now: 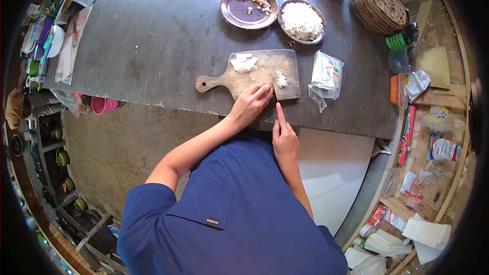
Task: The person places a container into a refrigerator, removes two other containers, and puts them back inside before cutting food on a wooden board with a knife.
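A wooden cutting board [239, 84] with a handle lies near the table's front edge. My left hand [253, 103] rests on it, fingers bent and pressed together. Whatever is beneath those fingertips is mostly hidden. My right hand [285, 142] grips a knife [273, 90], index finger stretched along its top, the blade on the board right beside my left fingertips. Flat white slices [244, 63] are piled at the board's upper left. Thin white shreds [280, 79] lie just right of the blade.
Beyond the board, a brown plate [239, 15] carries small brown pieces, and a bowl [323, 33] is heaped with white shreds. A printed plastic packet [327, 76] lies to the right. Stacked woven baskets [379, 7] stand at the far right, with a cluttered shelf [448, 102] alongside.
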Available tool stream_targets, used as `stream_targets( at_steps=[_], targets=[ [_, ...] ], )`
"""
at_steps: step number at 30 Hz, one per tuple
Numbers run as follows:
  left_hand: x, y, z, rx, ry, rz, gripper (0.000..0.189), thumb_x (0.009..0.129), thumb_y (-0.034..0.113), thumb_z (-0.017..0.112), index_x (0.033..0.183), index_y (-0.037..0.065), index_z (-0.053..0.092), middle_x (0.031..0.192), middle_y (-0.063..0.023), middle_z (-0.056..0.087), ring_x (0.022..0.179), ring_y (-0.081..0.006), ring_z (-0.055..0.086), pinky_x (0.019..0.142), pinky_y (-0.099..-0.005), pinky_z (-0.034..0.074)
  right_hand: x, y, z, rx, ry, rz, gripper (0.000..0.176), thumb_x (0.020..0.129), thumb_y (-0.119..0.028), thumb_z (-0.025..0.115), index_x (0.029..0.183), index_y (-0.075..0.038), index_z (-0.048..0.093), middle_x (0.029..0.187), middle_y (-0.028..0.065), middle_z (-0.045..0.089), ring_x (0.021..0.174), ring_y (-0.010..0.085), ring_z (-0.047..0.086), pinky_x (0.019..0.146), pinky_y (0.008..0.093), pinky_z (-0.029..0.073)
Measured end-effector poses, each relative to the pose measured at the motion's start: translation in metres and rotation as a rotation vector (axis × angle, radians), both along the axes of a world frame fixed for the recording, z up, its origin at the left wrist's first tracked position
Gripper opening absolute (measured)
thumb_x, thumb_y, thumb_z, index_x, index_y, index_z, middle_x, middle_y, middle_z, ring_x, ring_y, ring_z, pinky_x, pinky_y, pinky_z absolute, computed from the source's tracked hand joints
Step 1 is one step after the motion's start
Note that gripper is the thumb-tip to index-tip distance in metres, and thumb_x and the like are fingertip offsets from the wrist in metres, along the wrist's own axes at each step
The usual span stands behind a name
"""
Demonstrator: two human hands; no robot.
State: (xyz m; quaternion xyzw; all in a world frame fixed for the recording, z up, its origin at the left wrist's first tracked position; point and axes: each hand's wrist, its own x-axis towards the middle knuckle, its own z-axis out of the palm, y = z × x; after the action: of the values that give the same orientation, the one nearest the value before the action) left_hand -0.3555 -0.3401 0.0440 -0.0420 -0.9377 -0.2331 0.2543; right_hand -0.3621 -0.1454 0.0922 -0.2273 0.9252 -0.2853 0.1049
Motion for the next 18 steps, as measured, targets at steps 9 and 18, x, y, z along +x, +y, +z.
stream_targets(
  at_steps=[9, 18],
  targets=[
    [0.001, 0.000, -0.004, -0.034, -0.021, -0.021, 0.033, 0.090, 0.014, 0.072, 0.120, 0.000, 0.074, 0.123, -0.0091, 0.068, 0.116, -0.0248, 0.065, 0.104, -0.0367, 0.055, 0.005, 0.006, 0.015, 0.034, -0.009, 0.000, 0.056, 0.109, -0.025, 0.056, 0.162, -0.038, 0.046, 0.078, 0.0163, 0.063, 0.068, 0.0415, 0.068, 0.065, 0.0561, 0.056],
    [0.001, 0.000, 0.002, -0.008, -0.006, -0.026, 0.029, 0.089, 0.010, 0.075, 0.116, -0.001, 0.075, 0.121, -0.0096, 0.070, 0.112, -0.0255, 0.067, 0.100, -0.0369, 0.057, -0.006, -0.007, 0.001, 0.043, 0.015, 0.003, 0.056, 0.109, -0.025, 0.055, 0.163, -0.038, 0.045, 0.082, 0.0161, 0.065, 0.068, 0.0412, 0.068, 0.065, 0.0566, 0.056]
  ],
)
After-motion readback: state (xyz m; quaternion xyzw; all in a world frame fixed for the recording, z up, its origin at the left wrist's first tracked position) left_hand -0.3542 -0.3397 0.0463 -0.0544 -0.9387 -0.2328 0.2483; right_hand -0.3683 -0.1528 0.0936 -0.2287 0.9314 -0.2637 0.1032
